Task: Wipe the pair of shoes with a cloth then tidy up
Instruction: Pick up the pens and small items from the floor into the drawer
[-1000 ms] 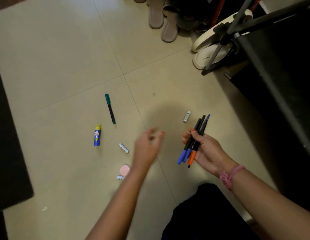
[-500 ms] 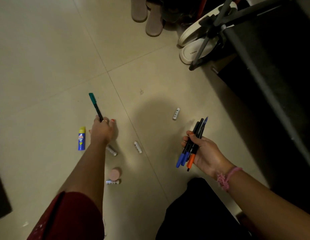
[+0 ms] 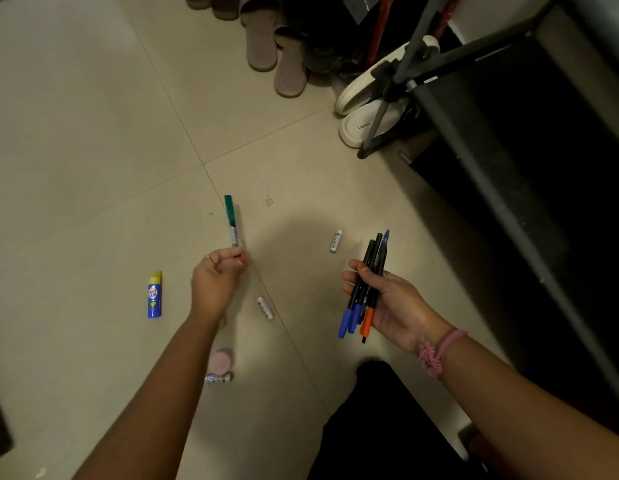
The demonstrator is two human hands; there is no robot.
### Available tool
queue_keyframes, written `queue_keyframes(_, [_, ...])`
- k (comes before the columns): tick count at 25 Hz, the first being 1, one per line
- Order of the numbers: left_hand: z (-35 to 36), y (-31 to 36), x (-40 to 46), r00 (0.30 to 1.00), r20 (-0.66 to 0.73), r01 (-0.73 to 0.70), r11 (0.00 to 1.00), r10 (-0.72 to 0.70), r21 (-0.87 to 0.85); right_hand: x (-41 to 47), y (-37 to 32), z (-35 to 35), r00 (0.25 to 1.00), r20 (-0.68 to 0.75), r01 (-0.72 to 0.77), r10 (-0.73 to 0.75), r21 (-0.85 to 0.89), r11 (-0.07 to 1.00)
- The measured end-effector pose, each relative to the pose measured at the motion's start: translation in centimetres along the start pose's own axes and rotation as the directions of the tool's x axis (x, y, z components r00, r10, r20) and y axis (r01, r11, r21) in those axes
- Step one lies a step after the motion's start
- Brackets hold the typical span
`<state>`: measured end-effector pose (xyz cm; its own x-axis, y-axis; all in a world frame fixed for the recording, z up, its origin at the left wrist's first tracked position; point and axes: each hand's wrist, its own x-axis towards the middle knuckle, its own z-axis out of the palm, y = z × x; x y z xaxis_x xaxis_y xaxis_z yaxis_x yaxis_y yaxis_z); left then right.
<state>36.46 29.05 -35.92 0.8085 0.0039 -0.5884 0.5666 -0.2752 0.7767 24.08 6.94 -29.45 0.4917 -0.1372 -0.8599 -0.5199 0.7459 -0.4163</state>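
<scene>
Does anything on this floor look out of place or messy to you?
Yes. Small items lie scattered on the beige tile floor: a blue and yellow glue stick, white batteries and a round pink item. The left hand pinches a green-capped marker; the right hand holds a bundle of markers.

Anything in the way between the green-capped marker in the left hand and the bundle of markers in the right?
Nothing visible. The left hand pinches the green-capped marker; between it and the marker bundle in the right hand lies only open floor, with a battery lying low.
</scene>
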Motion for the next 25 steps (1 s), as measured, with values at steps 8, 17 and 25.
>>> queue_keyframes(8, [3.2,8.9,-14.8,0.848,0.486,0.301,0.947,-0.213,-0.110,-8.3,-5.1,-1.0,0.996,0.089,0.023,-0.027,0.046,0.999])
queue_keyframes(17, [6.1,19.9,-29.3,0.721,0.664,0.210,0.976,-0.197,0.061,-25.6,-9.4,-2.0,0.975,0.082,0.191,-0.204,0.145,0.971])
queue_keyframes(25, [6.4,22.9,-42.2,0.570,0.792,0.108,0.975,-0.220,0.193,-41.6,-4.3,-5.7,0.930,-0.073,0.363,-0.360,0.335,0.870])
